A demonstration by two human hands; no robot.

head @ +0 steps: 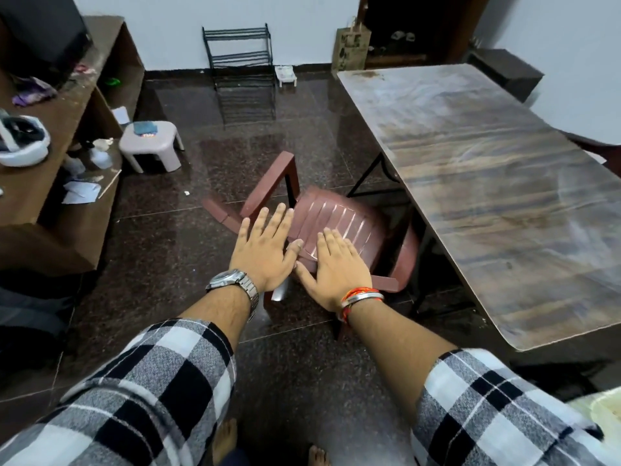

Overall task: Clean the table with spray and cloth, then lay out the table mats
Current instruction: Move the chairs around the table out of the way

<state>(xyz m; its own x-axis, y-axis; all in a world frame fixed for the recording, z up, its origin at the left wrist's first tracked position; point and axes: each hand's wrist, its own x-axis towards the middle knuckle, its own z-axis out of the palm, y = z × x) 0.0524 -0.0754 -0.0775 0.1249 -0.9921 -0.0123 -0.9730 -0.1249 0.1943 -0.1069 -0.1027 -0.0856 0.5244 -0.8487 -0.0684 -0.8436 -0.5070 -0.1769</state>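
A long wooden table (497, 183) with a streaked, worn top runs along the right side. My left hand (265, 250) and my right hand (336, 264) are stretched out flat in front of me, palms down, fingers apart, holding nothing. Both hover over a reddish-brown plastic chair (339, 223) that stands at the table's near left side. A folded blue cloth (145, 127) lies on a small grey stool (151, 146) at the left. A pale spray bottle (100, 156) stands on the low shelf beside the stool. No table mats are visible.
A brown shelf unit (67, 136) with papers, a white bowl-shaped object and clutter fills the left. A black wire rack (242, 72) stands against the far wall, a paper bag (351, 48) next to a dark doorway. Dark polished floor lies between the shelf and the table.
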